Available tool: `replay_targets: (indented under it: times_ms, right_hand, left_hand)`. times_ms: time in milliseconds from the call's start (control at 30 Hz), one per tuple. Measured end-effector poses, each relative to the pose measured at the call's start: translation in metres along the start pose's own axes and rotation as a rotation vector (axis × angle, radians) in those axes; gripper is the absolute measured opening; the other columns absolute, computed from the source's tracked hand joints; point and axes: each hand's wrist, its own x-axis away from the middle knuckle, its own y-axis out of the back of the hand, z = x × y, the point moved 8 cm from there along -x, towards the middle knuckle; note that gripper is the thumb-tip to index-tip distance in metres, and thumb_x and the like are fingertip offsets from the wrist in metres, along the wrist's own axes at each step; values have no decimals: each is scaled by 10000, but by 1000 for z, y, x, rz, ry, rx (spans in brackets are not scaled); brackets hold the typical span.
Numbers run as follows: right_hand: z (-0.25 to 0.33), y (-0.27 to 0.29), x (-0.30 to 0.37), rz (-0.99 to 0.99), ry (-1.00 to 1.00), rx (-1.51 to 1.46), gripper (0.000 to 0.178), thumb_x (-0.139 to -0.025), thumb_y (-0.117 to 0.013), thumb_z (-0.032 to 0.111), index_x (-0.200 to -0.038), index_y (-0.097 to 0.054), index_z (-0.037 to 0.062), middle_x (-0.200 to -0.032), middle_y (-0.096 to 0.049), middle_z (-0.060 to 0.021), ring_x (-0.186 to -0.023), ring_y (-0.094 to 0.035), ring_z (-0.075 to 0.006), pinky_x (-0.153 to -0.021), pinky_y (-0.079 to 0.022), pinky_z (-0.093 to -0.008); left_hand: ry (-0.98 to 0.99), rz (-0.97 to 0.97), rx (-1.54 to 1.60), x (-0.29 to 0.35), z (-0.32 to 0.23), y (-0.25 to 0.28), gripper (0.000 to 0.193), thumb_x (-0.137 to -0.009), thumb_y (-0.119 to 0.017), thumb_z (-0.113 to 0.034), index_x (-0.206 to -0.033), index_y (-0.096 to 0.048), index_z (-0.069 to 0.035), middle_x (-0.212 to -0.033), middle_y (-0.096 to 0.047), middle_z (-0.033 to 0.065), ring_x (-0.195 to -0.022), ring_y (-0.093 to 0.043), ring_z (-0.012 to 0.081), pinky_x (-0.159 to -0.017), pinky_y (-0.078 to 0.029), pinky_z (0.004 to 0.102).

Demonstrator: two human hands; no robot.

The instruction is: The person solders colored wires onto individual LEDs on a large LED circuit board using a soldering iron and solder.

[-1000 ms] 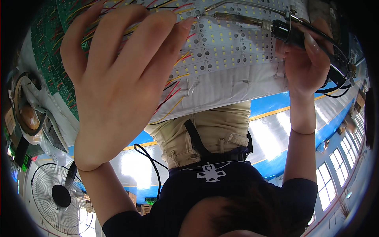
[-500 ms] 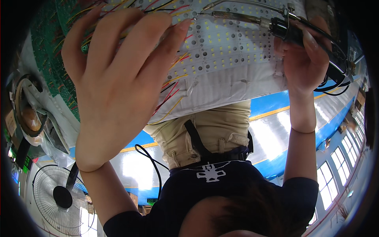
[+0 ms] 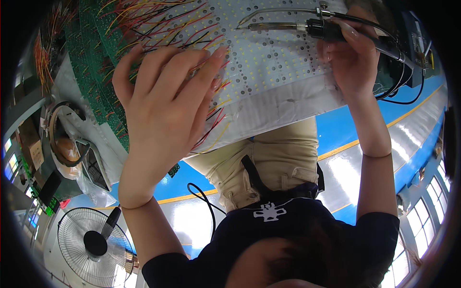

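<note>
My left hand [image 3: 165, 93] hovers over rows of thin coloured wires [image 3: 180, 24], its fingers bent and apart. Its index tip and thumb lie near short red and yellow wire ends, and I see no wire clearly gripped. On the right, my right hand [image 3: 355, 60] is closed around the black handle of a soldering iron [image 3: 314, 29]. A curved metal tube is clamped above the iron and runs alongside it. Both tips point left, over a white LED board [image 3: 269, 62] dotted with small yellow LEDs and round holes.
Green circuit boards [image 3: 89, 62] with wires lie to the left. A bundle of red and yellow wires [image 3: 45, 57] is at the far left. Below stand a roll of tape [image 3: 65, 139] and a fan [image 3: 93, 240]. A black cable [image 3: 211, 211] hangs near my lap.
The view has shifted. The soldering iron's tip has drawn away from my left fingertips. My left hand has come down toward me along the wires, and its thumb now shows apart from the index finger.
</note>
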Motion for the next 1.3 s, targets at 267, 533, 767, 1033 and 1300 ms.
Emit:
replay_targets:
  times_ms: [267,533,767,1033,1300]
  right_hand:
    - [-8,4,0,-113,-59,66,306,-864,-463,180,-1008,-562,-70,-613,-542,-138,-536,-495,-222,-510,-400,-320]
    - [17,8,8,-115,-19,-237,204,-854,-524,150,-892,-532,-50,-686,-575,-158,-554,-565,-223,-500,-477,-330]
    - [90,71,65,-505,530,275,72,-862,-536,28,-900,-497,-20,-784,-585,-129,-621,-611,-211,-550,-522,-337]
    - [87,89,80,-550,514,624,125,-860,-602,47,-913,-531,-41,-794,-590,-108,-673,-627,-163,-634,-532,-293]
    - [89,87,93,-534,544,684,130,-846,-605,43,-869,-504,-36,-818,-589,-128,-674,-629,-164,-621,-536,-282]
  left_hand:
    - [12,-87,61,0,4,3,240,-780,-658,-124,-1015,-686,-162,-971,-641,-48,-933,-558,159,-934,-317,370]
    - [1,-64,29,-2,-3,-6,255,-778,-663,-167,-1033,-649,-146,-1011,-576,-49,-974,-523,159,-961,-300,429]
    - [9,-11,49,6,-2,-4,301,-791,-616,-133,-1091,-625,-111,-1087,-562,-6,-1022,-510,201,-1000,-287,466]
    - [-11,-21,65,3,-5,-8,293,-796,-599,-129,-1084,-623,-84,-1089,-557,7,-1014,-514,211,-1000,-291,480]
    - [-10,-7,66,2,-6,-11,298,-798,-598,-133,-1090,-623,-82,-1083,-563,9,-1016,-514,210,-1000,-292,478]
